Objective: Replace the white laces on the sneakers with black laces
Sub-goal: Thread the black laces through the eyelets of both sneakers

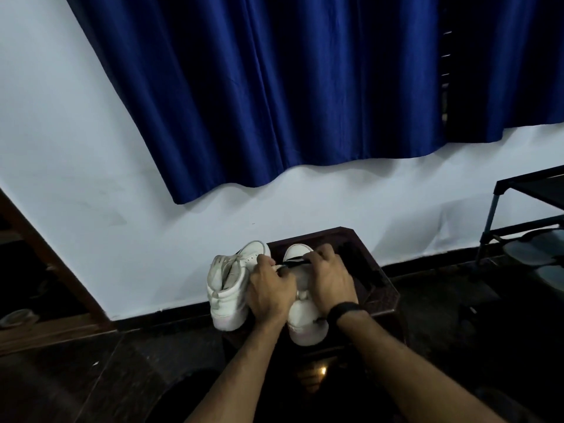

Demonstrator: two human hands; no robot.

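Two white sneakers stand on a dark wooden stool (375,270). The left sneaker (229,288) still carries white laces near its tongue. On the right sneaker (305,322) a black lace (294,264) runs across the eyelets. My left hand (270,291) pinches one end of that lace, and my right hand (331,276), with a black band on its wrist, grips the other end over the shoe's far side. Both hands hide most of the right sneaker's lacing.
A white wall with a blue curtain (274,102) rises behind the stool. A dark shoe rack (518,233) with footwear stands at the right. A wooden door frame (39,254) is at the left. The floor is dark and glossy.
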